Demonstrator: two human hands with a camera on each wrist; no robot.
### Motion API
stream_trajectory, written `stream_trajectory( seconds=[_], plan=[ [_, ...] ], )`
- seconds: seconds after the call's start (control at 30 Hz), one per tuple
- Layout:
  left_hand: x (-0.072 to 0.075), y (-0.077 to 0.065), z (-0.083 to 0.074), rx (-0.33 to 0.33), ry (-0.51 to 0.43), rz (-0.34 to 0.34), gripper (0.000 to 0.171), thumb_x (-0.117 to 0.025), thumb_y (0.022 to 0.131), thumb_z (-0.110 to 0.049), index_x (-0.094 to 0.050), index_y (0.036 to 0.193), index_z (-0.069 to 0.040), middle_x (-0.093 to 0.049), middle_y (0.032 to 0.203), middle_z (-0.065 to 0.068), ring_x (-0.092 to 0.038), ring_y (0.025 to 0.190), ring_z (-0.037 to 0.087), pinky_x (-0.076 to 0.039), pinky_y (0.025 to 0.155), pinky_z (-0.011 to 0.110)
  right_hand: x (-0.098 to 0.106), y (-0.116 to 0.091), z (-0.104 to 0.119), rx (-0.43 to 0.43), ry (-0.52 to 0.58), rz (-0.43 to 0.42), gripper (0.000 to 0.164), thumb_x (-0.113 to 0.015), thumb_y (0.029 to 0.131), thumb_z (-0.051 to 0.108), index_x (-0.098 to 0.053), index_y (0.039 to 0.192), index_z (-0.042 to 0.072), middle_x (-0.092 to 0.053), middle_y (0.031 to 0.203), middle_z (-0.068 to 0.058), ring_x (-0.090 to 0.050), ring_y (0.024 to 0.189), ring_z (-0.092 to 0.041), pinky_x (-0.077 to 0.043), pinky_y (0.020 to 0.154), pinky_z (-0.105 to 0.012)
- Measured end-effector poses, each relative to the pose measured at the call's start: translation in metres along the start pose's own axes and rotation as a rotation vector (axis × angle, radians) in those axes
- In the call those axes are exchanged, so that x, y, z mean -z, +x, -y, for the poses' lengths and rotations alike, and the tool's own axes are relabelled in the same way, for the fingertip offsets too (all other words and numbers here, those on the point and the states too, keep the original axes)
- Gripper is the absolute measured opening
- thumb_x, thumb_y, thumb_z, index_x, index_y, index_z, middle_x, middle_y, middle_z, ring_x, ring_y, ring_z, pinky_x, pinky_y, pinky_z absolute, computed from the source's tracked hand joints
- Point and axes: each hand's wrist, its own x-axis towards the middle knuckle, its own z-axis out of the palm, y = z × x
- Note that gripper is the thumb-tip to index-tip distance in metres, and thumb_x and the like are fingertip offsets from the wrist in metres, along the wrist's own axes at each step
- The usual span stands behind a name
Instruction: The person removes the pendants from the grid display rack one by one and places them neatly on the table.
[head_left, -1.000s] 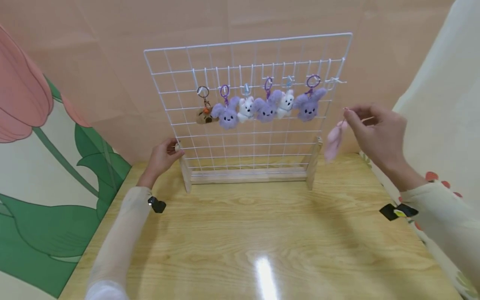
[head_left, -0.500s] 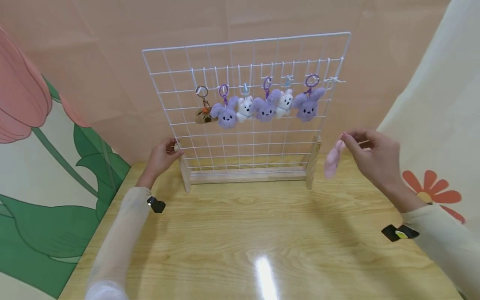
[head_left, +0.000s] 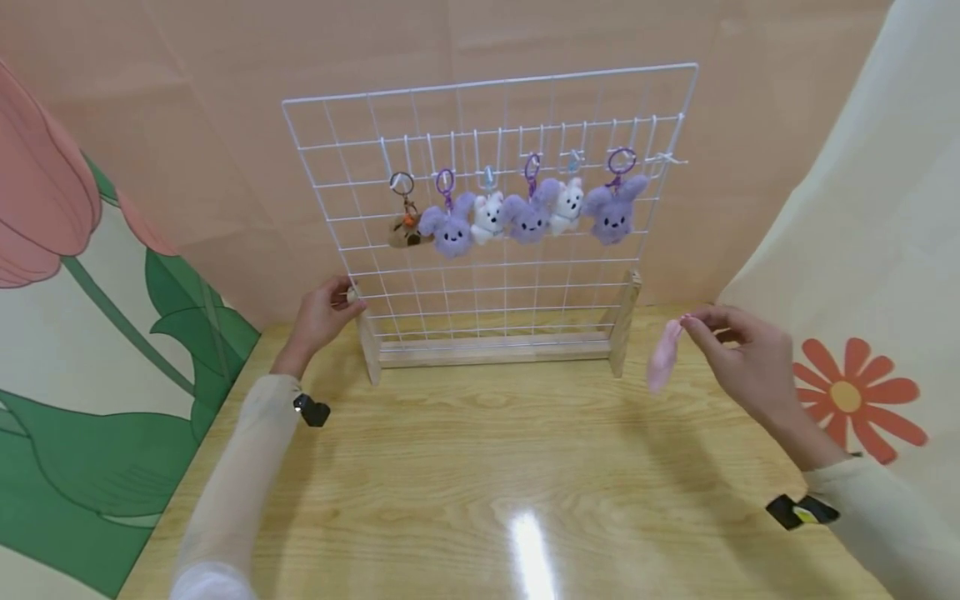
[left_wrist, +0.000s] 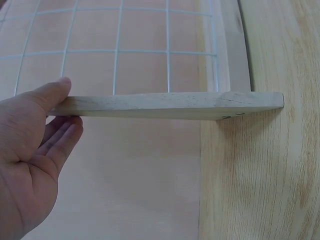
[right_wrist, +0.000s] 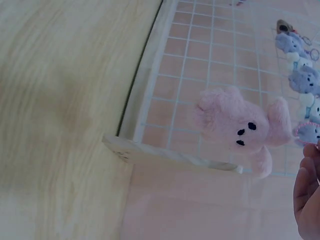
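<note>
We identify the carrier as a table [head_left: 450,458] with a pale, yellowish wood-grain surface. We find one assembly on it: a wooden stand, positioned near the far edge and about midway between the left and right edges. Its left upright [head_left: 369,348] and right upright [head_left: 626,325] rest on the table, and the crossbar [head_left: 495,351] joining them runs roughly parallel to the far edge. We note screws [left_wrist: 227,117] at the left upright's base. Toward the near edge, we observe a bright streak of glare [head_left: 532,558].
</note>
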Motion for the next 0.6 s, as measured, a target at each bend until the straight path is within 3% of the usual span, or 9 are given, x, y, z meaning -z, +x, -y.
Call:
stream_trajectory(
  seconds=[0.33, 0.6],
  plan=[
    [0.0, 0.0, 0.0, 0.004, -0.012, 0.004, 0.052, -0.074, 0.096, -0.012, -0.053, 0.139, 0.008, -0.059, 0.135, 0.033, -0.064, 0.117, 0.045, -0.056, 0.099, 0.05, 0.0, -0.037, -0.026, -0.05, -0.022, 0.066, 0.01, -0.078, 0.092, 0.012, -0.079, 0.101, 0.007, -0.062, 0.092, 0.034, -0.058, 0.078, 0.018, -0.048, 0.063, -0.002],
    [0.0, -0.001, 0.0, 0.016, -0.009, 0.011, 0.053, -0.073, 0.097, -0.015, -0.052, 0.14, 0.006, -0.058, 0.136, 0.031, -0.063, 0.119, 0.044, -0.055, 0.101, 0.051, 0.001, -0.061, -0.04, -0.054, -0.046, 0.107, 0.009, -0.079, 0.091, 0.01, -0.078, 0.1, 0.01, -0.072, 0.085, 0.011, -0.059, 0.076, 0.016, -0.047, 0.067, -0.001]
  ],
)
